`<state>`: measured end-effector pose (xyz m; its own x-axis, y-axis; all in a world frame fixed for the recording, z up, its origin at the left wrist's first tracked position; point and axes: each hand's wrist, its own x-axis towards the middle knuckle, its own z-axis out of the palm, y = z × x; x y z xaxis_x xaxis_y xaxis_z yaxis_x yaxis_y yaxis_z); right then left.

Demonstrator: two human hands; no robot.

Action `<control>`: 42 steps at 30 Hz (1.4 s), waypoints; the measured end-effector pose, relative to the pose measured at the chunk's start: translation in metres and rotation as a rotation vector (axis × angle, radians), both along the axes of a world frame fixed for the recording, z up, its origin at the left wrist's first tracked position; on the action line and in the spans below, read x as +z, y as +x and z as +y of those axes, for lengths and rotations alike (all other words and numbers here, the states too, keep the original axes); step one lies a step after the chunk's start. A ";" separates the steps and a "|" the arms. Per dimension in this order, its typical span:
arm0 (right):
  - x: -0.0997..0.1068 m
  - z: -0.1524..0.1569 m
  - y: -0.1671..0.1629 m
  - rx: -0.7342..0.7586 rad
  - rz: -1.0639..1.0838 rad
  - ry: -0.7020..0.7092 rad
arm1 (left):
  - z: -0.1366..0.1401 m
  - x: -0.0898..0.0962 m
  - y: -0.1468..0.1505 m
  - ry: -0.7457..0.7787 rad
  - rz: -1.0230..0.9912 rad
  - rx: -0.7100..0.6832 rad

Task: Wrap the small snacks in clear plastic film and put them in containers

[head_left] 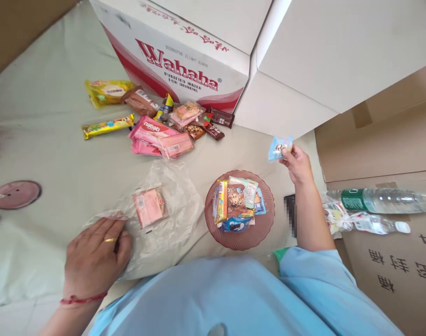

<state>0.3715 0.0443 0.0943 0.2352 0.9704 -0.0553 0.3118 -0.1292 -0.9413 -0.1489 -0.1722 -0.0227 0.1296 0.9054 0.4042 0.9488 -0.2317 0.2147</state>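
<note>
My right hand (296,163) is raised over the right side of the table, pinching a small light-blue snack packet (280,148) between thumb and fingers. At the lower left, my left hand (98,245) lies with its fingers curled over the edge of a clear plastic bag (179,196). On that bag sits a pink wrapped snack (150,207), just beyond my left fingers. Between the hands stands a pink ribbed plate (266,233) that bears several packets, among them a brown cookie packet (236,199) and a dark blue packet (236,225).
Several snacks, including pink nabati packs (157,133) and a yellow bar (108,126), lie before a Wahaha carton (185,70). A pink round lid (16,194) is at left. White boxes (289,98) and water bottles (384,200) bound the right.
</note>
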 end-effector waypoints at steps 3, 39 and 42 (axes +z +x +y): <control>0.030 -0.060 -0.018 0.112 0.010 -0.029 | 0.000 0.000 0.000 -0.001 -0.012 -0.007; 0.039 -0.134 -0.101 0.138 -1.024 -0.035 | -0.001 0.008 0.003 -0.128 -0.135 0.061; 0.053 -0.169 -0.097 0.451 -0.867 0.127 | -0.002 0.007 -0.001 -0.145 -0.185 0.068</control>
